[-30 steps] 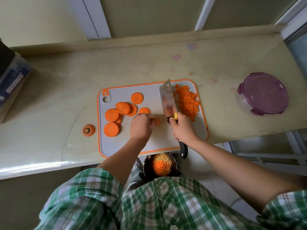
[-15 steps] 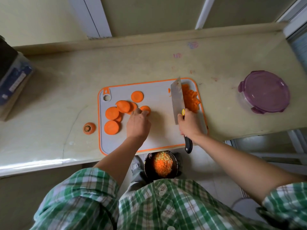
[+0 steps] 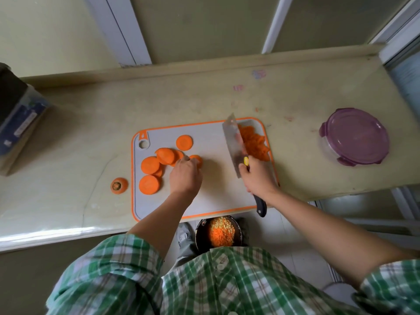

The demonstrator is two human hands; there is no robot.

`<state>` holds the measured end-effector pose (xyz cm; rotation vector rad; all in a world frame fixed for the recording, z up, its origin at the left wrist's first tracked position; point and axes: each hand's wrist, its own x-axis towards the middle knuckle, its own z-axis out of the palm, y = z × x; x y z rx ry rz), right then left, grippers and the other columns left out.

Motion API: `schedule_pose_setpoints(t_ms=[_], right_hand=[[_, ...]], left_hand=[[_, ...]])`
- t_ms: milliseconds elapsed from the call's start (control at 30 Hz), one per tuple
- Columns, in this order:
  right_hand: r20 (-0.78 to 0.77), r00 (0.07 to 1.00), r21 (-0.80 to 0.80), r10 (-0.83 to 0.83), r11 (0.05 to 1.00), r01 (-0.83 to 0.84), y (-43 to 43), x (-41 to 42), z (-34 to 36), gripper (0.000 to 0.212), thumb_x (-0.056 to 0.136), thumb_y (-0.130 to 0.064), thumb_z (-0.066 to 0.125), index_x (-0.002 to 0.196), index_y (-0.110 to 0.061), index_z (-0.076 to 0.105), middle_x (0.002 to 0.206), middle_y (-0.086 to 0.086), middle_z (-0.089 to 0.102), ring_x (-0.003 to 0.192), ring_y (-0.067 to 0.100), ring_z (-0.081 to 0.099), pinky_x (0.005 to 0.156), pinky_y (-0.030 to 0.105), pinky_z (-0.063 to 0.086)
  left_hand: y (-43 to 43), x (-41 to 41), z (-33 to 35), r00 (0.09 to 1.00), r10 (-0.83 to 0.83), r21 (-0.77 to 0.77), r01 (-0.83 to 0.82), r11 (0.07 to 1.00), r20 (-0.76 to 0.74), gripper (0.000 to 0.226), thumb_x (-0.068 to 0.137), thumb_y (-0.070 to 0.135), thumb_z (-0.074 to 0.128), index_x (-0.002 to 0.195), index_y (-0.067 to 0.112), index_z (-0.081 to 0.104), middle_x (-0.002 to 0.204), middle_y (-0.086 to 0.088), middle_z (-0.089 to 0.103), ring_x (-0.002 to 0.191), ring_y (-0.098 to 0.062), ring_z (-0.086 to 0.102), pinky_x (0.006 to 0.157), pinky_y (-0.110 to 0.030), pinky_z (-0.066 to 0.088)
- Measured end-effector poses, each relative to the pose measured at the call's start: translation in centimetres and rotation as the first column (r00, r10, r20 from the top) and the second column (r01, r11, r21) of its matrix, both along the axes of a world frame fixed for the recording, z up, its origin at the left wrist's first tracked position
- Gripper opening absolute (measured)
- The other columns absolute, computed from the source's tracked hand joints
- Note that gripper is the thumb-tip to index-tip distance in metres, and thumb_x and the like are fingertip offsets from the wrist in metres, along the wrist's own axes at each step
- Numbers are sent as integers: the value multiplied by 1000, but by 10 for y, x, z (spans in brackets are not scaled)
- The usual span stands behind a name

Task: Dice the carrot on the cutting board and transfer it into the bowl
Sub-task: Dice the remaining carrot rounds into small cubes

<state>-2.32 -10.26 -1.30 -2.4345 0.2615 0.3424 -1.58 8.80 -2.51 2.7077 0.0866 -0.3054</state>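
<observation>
Carrot slices (image 3: pixel 150 165): round, thick, lay in a loose cluster on the left half of the cutting board (image 3: pixel 218 196), several overlapping. One sat apart toward the far edge. Diced carrot (image 3: pixel 254 144) was heaped in the board's far right corner.

Left hand (image 3: pixel 185 176): palm down over the board's middle, fingers close together and bent, tips on a small slice (image 3: pixel 197 159) at the cluster's right edge. The knuckles hid most of that slice, so I could not tell whether it was gripped or only touched.

Right hand (image 3: pixel 258 176): fingers wrapped tight round the cleaver (image 3: pixel 233 142) where blade meets handle, beside a yellow spot. The black handle end stuck out past the near edge of the board. The blade stood tilted, with its flat side toward the camera, between the bare middle of the board and the dice. It screened the heap's left side.

Bowl (image 3: pixel 198 233): dark, below the counter's front edge, just under the board's near rim. It held orange and pale yellow dice. Its near side was covered by the green plaid shirt (image 3: pixel 227 280).

Counter (image 3: pixel 204 98): pale and stained. A cut-off carrot top (image 3: pixel 119 185) lay just left of the board. A purple-lidded container (image 3: pixel 354 139) sat well apart to the right, and a dark box (image 3: pixel 18 123) stood at the far left.
</observation>
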Motion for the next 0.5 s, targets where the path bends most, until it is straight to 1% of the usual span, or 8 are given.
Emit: schedule_pose_setpoints(t_ms=[100, 167, 233, 300, 333, 367, 433, 500], right_hand=[[2, 993, 4, 121, 993, -121, 24, 3, 1, 23, 93, -19, 46, 72, -15, 38, 69, 23, 60, 69, 45, 62, 61, 55, 51], [-28, 991, -8, 128, 992, -128, 26, 3, -3, 28, 93, -18, 45, 68, -19, 34, 68, 19, 57, 71, 45, 63, 63, 55, 52], [-54, 998, -11, 28, 1000, -29, 12, 3, -8, 25, 92, -17, 44, 69, -18, 35, 63, 14, 52, 62, 41, 64, 56, 53, 53], [-36, 995, 7, -95, 995, 95, -5, 3, -10, 21, 90, -17, 42, 70, -16, 37, 58, 15, 53, 44, 34, 60, 40, 47, 50], [-25, 994, 4, -109, 994, 110, -9, 4, -10, 19, 90, -17, 41, 71, -16, 38, 58, 16, 54, 40, 33, 58, 36, 46, 48], [-13, 996, 6, -86, 996, 86, -9, 5, -7, 20, 90, -17, 42, 71, -16, 38, 58, 16, 54, 42, 34, 59, 37, 45, 49], [-1, 1000, 18, 28, 999, -28, 6, 7, -2, 20, 92, -18, 44, 73, -14, 40, 61, 14, 53, 56, 41, 62, 49, 50, 51], [-22, 991, 10, 129, 992, -128, 23, 8, 0, 23, 93, -20, 46, 72, -14, 40, 68, 18, 57, 68, 44, 63, 59, 54, 51]], left_hand=[[-1, 2, 1, 1000, 4, 0, -4, 1000, -2, 24, 84, 10, 50, 101, 9, 68, 99, -13, 56, 96, -33, 55, 70, -35, 39], [-1, 4, 1, 1000, 4, 5, -4, 1000, -4, 24, 84, 11, 51, 100, 10, 68, 99, -13, 57, 96, -32, 55, 68, -33, 37], [0, 5, 2, 1000, -2, 6, 2, 1000, -10, 23, 86, 12, 51, 101, 9, 68, 100, -13, 57, 96, -33, 56, 67, -33, 37], [0, 6, 2, 1000, -2, -3, 2, 1000, -14, 22, 88, 13, 53, 104, 9, 67, 102, -14, 58, 96, -33, 56, 69, -36, 41], [0, 6, 1, 1000, 1, -10, -1, 1000, -11, 23, 88, 14, 53, 105, 9, 67, 103, -14, 58, 97, -34, 56, 70, -37, 43], [0, 6, 2, 1000, 6, -14, -6, 1000, -7, 23, 88, 13, 53, 105, 9, 68, 103, -14, 58, 97, -34, 56, 71, -38, 44], [-1, 7, 1, 1000, 12, -5, -12, 1000, -5, 24, 87, 12, 51, 103, 10, 68, 102, -14, 58, 96, -33, 56, 71, -38, 44], [-2, 7, 2, 1000, 9, 15, -9, 1000, -6, 24, 86, 11, 50, 103, 10, 67, 102, -13, 58, 95, -32, 57, 69, -37, 43]])
